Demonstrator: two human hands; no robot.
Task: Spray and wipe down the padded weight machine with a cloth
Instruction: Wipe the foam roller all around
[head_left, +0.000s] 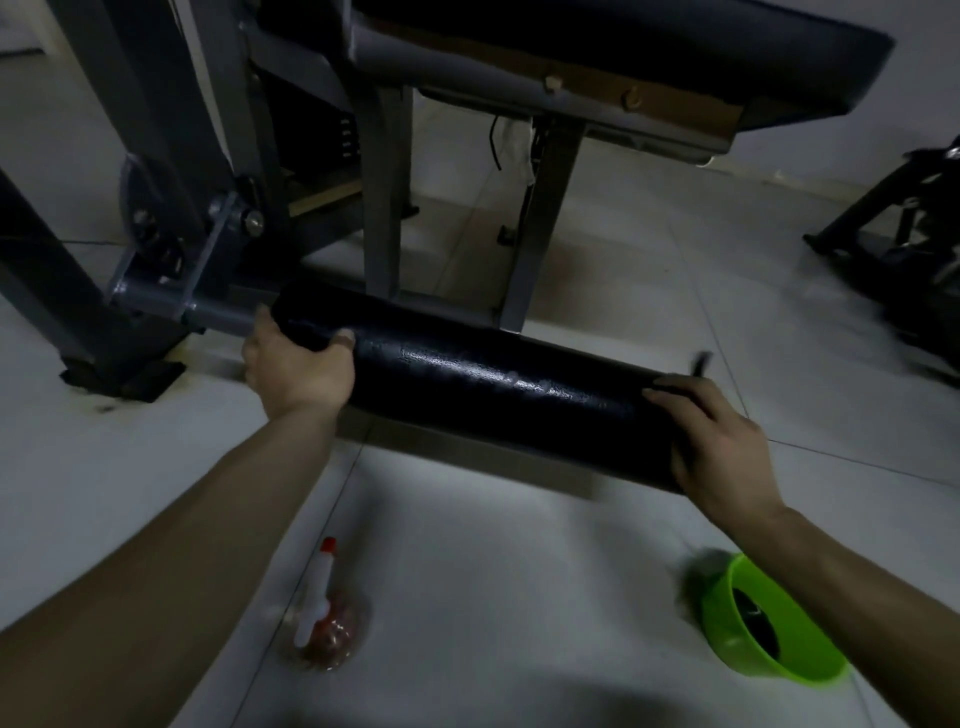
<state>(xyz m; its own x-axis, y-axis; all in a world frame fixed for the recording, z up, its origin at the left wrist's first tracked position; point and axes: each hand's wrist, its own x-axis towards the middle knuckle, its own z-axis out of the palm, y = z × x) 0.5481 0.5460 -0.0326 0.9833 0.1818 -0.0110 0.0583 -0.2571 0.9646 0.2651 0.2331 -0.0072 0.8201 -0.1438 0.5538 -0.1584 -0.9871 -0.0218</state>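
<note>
Left hand (296, 364): grip clamped round the roller's (493, 389) inner end, by the steel arm. Right hand (722, 441): fingers curled over the outer end. No cloth can be seen for certain; a dark scrap (701, 361) past the right fingers may be it. The roller top shines wet in patches, so spraying here looks done and wiping is probably under way. The bottle (317, 603) stands on the floor (519, 571), near a green bowl (727, 587). Seat pad (623, 41) above: condition not readable, probably left to do.
</note>
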